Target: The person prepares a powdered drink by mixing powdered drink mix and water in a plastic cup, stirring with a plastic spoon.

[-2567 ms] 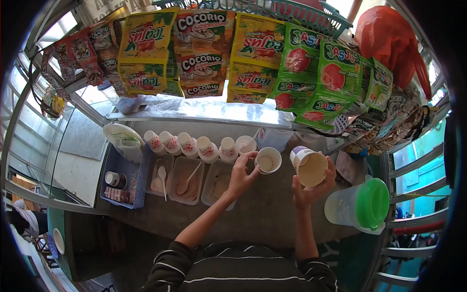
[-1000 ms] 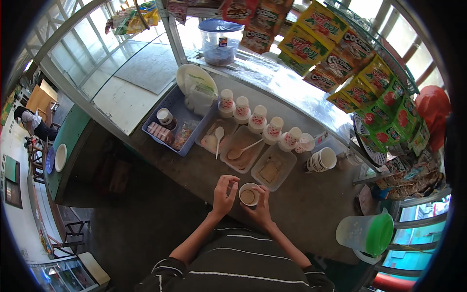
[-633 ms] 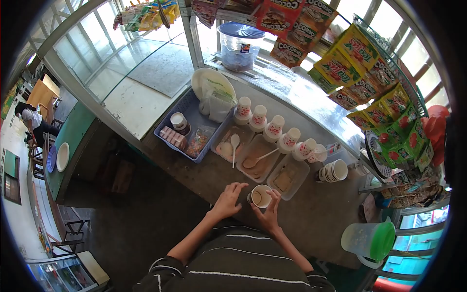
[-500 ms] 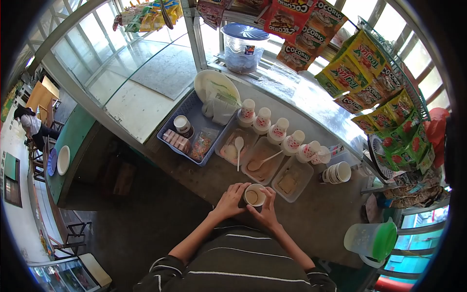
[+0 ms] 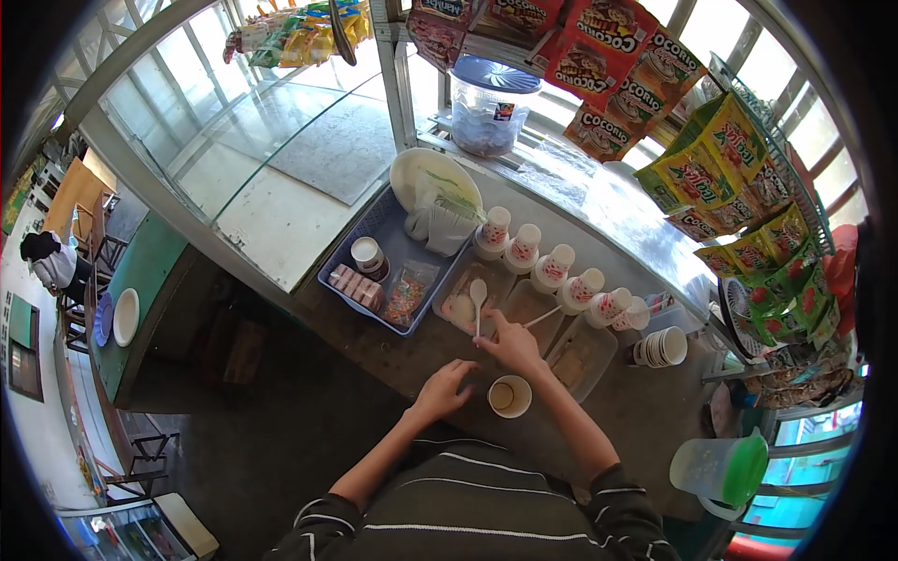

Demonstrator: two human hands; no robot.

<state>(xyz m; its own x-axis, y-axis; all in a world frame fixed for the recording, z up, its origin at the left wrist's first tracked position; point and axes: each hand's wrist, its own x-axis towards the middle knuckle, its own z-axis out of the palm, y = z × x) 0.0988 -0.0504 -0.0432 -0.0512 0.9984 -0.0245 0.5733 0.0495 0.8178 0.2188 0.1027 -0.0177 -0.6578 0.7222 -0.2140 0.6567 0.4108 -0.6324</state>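
Note:
A paper cup (image 5: 510, 396) with a little light-brown stuff in its bottom stands on the counter, in neither hand. Just left of it rests my left hand (image 5: 441, 391), fingers loosely stretched, holding nothing. My right hand (image 5: 514, 346) reaches past the cup, thumb and index finger apart beside the handle end of a white spoon (image 5: 478, 297); a firm grip does not show. That spoon lies in a clear plastic tub (image 5: 449, 307) of pale contents. Partly behind my right hand is a middle tub (image 5: 531, 305) with another spoon. A third tub (image 5: 599, 355) sits to the right.
Stacks of upside-down printed cups (image 5: 554, 266) line the back of the tubs. A blue basket (image 5: 402, 327) with packets and a jar stands left. Nested paper cups (image 5: 664, 346) and a green-lidded pitcher (image 5: 716, 470) are right. Sachets (image 5: 702, 173) hang above. A person (image 5: 54, 262) is far left.
Both hands have let go of the cup, which now stands on the counter. My right hand has moved forward to the spoon in the left tub. The view has shifted slightly.

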